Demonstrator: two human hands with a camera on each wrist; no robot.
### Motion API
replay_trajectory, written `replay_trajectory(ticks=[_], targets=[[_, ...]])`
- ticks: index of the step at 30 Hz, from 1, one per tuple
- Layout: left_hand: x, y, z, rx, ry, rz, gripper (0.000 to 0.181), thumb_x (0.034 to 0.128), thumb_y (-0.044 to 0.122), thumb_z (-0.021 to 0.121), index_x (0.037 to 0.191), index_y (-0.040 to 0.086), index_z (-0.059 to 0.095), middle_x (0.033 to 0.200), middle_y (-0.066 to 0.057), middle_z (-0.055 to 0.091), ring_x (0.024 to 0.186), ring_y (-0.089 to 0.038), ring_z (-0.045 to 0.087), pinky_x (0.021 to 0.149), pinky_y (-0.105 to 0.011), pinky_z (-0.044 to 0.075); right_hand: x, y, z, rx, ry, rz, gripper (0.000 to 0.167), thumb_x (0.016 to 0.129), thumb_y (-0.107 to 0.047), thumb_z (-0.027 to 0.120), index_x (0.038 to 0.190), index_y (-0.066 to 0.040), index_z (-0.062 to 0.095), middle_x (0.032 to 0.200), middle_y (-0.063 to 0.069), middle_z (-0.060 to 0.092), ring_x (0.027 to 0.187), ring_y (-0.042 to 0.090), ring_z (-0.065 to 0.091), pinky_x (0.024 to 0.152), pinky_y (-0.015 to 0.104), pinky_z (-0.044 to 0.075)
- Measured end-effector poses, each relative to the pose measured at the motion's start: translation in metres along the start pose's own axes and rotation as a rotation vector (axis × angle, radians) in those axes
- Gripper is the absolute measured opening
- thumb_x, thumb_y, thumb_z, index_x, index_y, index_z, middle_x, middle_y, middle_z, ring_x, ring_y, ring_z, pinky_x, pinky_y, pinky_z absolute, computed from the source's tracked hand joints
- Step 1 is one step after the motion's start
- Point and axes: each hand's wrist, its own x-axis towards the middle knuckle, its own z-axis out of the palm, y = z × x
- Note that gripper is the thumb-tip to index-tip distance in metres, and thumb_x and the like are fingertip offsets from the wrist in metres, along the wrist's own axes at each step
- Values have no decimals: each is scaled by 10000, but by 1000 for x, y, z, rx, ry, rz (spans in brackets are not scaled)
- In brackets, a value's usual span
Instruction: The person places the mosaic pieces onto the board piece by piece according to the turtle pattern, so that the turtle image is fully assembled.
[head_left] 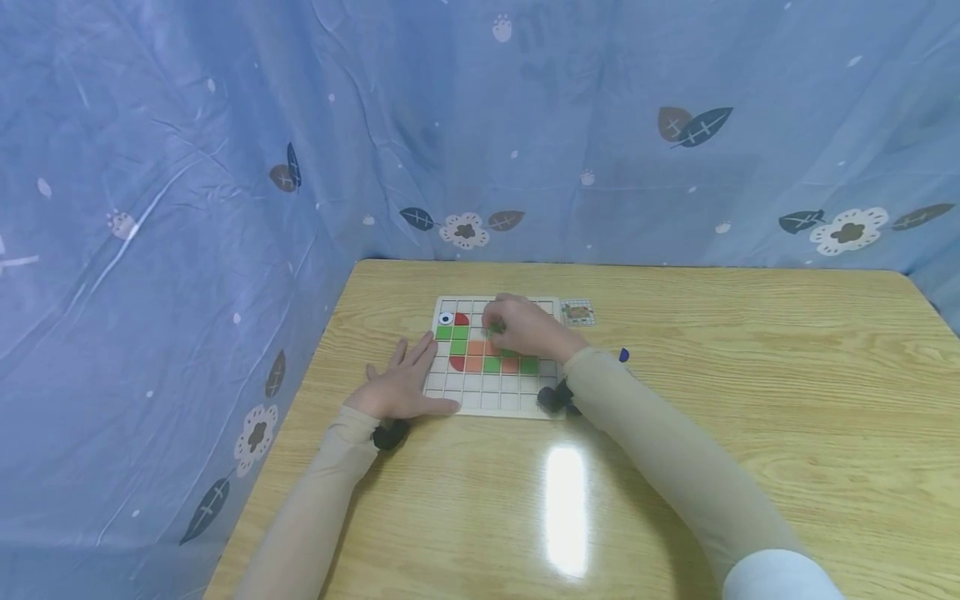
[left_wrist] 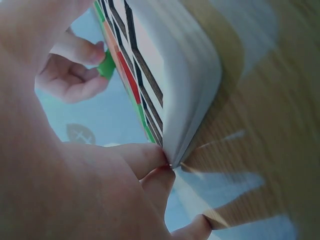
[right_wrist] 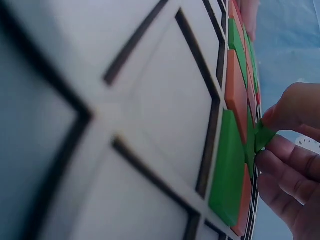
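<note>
With the outspread left hand (head_left: pixel 401 387) touching the white gridded board (head_left: pixel 491 403), the right hand (head_left: pixel 522 326) pinches a small flat green piece (right_wrist: pixel 263 137) over it, where a tilted release could jostle square orange tiles (right_wrist: pixel 236 95).

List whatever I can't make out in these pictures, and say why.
Board: in the head view, the right hand covers some of its squares.
Green piece: in both wrist views, the right hand hides part of it, so its full shape is unclear.
Card: in the head view, too small to read its picture's details.
Left sleeve: cut off by the head view's bottom edge.
</note>
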Motion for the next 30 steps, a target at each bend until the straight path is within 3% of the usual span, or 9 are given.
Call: replay_trajectory(ticks=[16, 21, 30], targets=[[1, 0, 0, -3, -2, -6, 1223, 825, 776, 661, 1693, 152, 66, 1777, -9, -25, 1611, -445, -69, 1068, -908, 82, 0, 0, 2, -28, -32, 25, 240, 937, -93, 711, 1171, -102, 765, 1193, 57, 697, 1131, 233, 633, 1044, 407, 519], [0, 1, -1, -12, 1, -9, 1219, 824, 760, 676, 1693, 152, 75, 1777, -11, -15, 1612, -440, -67, 1073, -905, 79, -2, 2, 1, -34, -13, 42, 200, 932, -86, 714, 1118, -82, 788, 1161, 67, 712, 1102, 237, 650, 1018, 393, 537], [-1, 1, -1, 6, 3, -11, 1205, 837, 765, 659, 1693, 153, 73, 1777, -11, -14, 1612, -444, -53, 1076, -901, 97, -18, 9, -3, -53, 29, 1, 225, 964, -80, 649, 1136, -61, 792, 1144, 80, 751, 1097, 247, 648, 999, 410, 543]])
